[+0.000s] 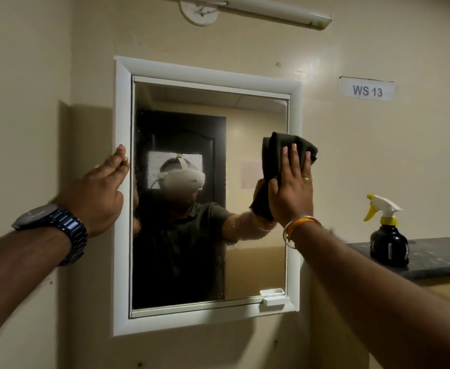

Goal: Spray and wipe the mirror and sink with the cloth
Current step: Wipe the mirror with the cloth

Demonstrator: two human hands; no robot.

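A white-framed mirror hangs on the beige wall straight ahead. My right hand presses a dark cloth flat against the right side of the glass, fingers straight and pointing up. My left hand rests with straight fingers on the left side of the mirror frame. A black spray bottle with a white and yellow trigger head stands upright on a dark shelf to the right. The sink is out of view.
A paper label reading "WS 13" is stuck on the wall at upper right. A tube light fitting runs along the top. A small white catch sits at the mirror's lower right corner.
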